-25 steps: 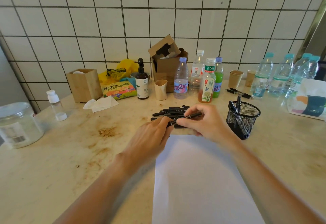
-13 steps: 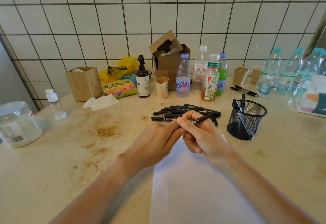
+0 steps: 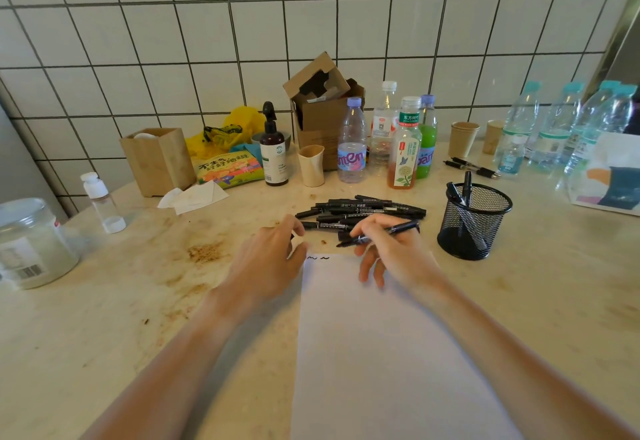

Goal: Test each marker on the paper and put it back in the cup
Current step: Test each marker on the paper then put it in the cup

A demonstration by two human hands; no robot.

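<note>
the right hand (image 3: 391,252) pinches a marker (image 3: 379,233) at frame centre, above the paper (image 3: 381,353); the left hand (image 3: 273,259) curls, contents unclear. a light, short stroke beside the existing squiggles (image 3: 317,258) should suffice.

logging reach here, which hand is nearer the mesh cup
Right. The right hand, holding a marker, sits just left of the mesh cup; the left hand is farther left, past the paper's corner.
</note>
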